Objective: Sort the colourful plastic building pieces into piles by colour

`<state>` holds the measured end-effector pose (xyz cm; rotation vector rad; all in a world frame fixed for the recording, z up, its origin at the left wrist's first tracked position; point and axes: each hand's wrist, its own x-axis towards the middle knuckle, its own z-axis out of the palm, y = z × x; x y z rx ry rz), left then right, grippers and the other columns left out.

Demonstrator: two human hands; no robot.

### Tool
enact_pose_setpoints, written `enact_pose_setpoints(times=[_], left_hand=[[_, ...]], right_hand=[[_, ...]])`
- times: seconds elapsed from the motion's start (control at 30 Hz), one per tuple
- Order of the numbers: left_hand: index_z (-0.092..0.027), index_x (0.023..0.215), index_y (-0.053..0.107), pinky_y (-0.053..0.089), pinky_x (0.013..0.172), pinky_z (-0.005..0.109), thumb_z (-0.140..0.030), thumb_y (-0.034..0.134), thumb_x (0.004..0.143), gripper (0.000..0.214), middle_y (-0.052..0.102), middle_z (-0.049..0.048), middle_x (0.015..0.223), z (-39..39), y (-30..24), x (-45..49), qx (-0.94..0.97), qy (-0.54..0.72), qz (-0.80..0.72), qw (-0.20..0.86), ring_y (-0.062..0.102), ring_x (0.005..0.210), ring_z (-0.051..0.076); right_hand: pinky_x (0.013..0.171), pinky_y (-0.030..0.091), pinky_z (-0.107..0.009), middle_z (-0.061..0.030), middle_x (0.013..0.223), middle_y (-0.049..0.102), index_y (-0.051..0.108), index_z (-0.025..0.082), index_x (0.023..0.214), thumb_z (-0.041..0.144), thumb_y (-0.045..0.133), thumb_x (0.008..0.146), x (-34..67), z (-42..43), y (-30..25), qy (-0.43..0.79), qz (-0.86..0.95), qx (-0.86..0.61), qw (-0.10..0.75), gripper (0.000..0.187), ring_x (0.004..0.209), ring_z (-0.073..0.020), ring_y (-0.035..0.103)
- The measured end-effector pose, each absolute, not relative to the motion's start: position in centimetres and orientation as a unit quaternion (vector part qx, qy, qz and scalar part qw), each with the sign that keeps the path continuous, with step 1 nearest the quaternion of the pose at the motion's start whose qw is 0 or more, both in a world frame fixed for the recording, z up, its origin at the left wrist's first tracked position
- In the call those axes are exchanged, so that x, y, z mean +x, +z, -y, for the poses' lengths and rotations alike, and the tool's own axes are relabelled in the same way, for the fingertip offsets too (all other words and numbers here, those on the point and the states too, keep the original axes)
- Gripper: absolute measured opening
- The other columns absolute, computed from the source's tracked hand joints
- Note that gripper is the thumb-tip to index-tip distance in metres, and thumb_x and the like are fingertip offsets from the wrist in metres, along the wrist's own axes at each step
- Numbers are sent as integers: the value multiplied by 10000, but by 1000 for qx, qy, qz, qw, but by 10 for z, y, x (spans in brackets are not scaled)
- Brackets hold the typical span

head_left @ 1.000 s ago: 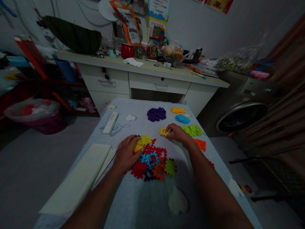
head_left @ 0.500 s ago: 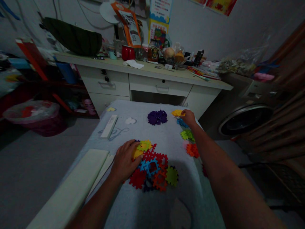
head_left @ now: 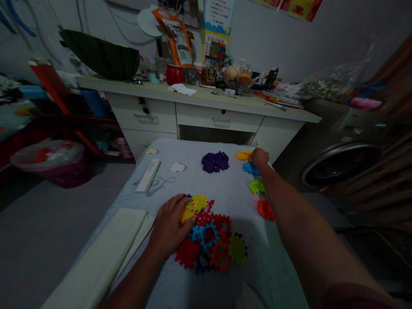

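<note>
The left hand [head_left: 172,221] rests with its thumb and fingers apart about a yellow piece [head_left: 186,215], while the right hand [head_left: 260,157], farther off, has its fingertips at a yellow stack [head_left: 243,155]; whether they are closed on a piece I cannot tell. Nearest, just right of the left wrist, lie a dark blue piece [head_left: 203,262], a red piece [head_left: 187,253] and an orange piece [head_left: 220,256], with a green piece [head_left: 238,249] farther right of that hand. A light blue frame [head_left: 202,234] overlaps this heap beside the left thumb, and a yellow-green piece [head_left: 198,202] sits at the left fingertips. On the near side of the right hand come an orange stack [head_left: 265,210], a green stack [head_left: 256,186], then a blue stack [head_left: 251,168] just below its fingers. A purple stack [head_left: 215,162] lies left of the right hand. Beyond both hands stands a white desk [head_left: 219,101].
</note>
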<state>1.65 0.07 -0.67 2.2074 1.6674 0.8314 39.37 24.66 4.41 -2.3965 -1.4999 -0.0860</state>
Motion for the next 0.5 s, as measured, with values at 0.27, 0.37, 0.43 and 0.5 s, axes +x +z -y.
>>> enact_pose_setpoints(times=[0.27, 0.37, 0.43, 0.5], left_hand=[[-258, 1258, 582, 379, 1087, 535, -397, 579, 844, 436, 552, 94, 1376, -1, -7, 16, 757, 291, -571, 132, 505, 1277, 302], [-261, 1257, 581, 386, 1076, 538, -397, 582, 844, 435, 559, 94, 1365, -1, -7, 16, 757, 299, -566, 132, 513, 1264, 302], [-257, 1262, 580, 382, 1080, 537, -405, 582, 845, 443, 556, 99, 1369, -1, -8, 16, 757, 303, -565, 130, 510, 1267, 302], [-250, 1268, 578, 376, 1087, 536, -405, 580, 843, 453, 556, 104, 1371, -1, -8, 16, 756, 303, -566, 129, 506, 1273, 303]], right_hand=[[920, 444, -454, -146, 1119, 665, 705, 183, 993, 240, 593, 831, 392, -236, 39, -11, 536, -818, 210, 205, 1095, -306, 578], [947, 426, -453, -130, 1139, 637, 695, 194, 985, 233, 590, 820, 385, -220, 45, -15, 542, -799, 258, 200, 1112, -302, 549], [975, 413, -450, -126, 1159, 621, 683, 195, 1002, 223, 582, 817, 377, -204, 51, -21, 564, -776, 283, 213, 1131, -297, 535], [1010, 394, -447, -124, 1160, 621, 671, 190, 1006, 207, 574, 816, 366, -184, 54, -17, 605, -736, 304, 214, 1145, -286, 531]])
